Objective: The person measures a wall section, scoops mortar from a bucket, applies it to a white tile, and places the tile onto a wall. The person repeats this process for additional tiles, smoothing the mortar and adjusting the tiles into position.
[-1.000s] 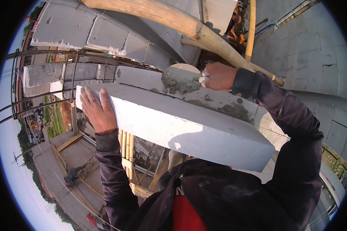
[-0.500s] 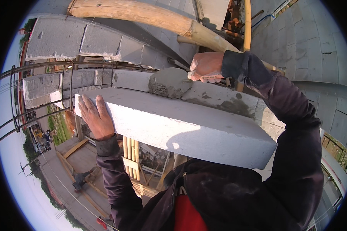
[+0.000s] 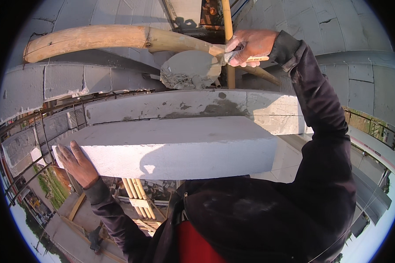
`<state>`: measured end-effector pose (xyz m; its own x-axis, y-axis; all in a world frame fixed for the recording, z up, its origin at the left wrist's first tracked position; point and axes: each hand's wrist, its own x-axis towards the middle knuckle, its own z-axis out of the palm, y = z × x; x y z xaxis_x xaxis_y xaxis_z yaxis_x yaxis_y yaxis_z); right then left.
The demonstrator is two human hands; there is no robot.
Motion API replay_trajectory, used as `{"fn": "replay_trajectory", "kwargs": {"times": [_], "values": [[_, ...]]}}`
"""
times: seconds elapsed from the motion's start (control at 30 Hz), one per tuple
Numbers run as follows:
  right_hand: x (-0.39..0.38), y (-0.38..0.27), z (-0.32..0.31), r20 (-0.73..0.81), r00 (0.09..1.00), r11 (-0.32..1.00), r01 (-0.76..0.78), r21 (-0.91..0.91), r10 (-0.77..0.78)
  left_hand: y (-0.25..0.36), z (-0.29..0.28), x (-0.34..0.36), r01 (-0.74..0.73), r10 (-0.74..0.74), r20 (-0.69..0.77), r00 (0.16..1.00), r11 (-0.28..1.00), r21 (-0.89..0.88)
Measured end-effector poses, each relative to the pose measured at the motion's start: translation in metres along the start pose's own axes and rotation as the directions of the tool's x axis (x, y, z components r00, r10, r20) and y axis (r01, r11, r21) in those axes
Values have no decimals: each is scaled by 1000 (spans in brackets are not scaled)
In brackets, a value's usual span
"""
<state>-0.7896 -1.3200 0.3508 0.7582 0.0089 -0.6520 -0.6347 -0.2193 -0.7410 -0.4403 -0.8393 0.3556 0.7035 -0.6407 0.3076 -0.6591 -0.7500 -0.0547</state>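
Across the middle lies a long white block (image 3: 197,153). My left hand (image 3: 74,162) rests against the front face at its left end, fingers stretched out and slightly apart. My right hand (image 3: 243,48), raised above the wall, is closed round the wooden handle of a trowel (image 3: 191,65), whose broad rounded blade has wet grey mortar (image 3: 184,81) on it. Behind the white block runs a course of pale blocks (image 3: 272,105) with dark wet mortar smears.
Bamboo poles (image 3: 87,41) cross behind the wall, one upright near my right hand. Rebar (image 3: 39,131) runs along the left. Block walls (image 3: 364,101) stand at the right. Far below at lower left are a bamboo ladder (image 3: 138,197), planks and another person (image 3: 94,239).
My right hand has lifted the trowel up and away from the wall top. The view has shifted, putting the white block and my left hand lower and further left in the picture.
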Motion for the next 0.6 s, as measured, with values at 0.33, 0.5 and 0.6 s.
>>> {"fn": "replay_trajectory", "kwargs": {"times": [0.33,0.5,0.6], "values": [[-1,9,35,-139,967,937,-242,-253,212,-12,2,2,-74,74,2,997,995,61],[1,9,40,-156,962,885,-269,-380,225,-18,3,2,-140,140,6,990,982,125],[-4,17,31,-103,946,825,-318,-468,306,-24,10,-2,-163,163,15,987,980,115]]}}
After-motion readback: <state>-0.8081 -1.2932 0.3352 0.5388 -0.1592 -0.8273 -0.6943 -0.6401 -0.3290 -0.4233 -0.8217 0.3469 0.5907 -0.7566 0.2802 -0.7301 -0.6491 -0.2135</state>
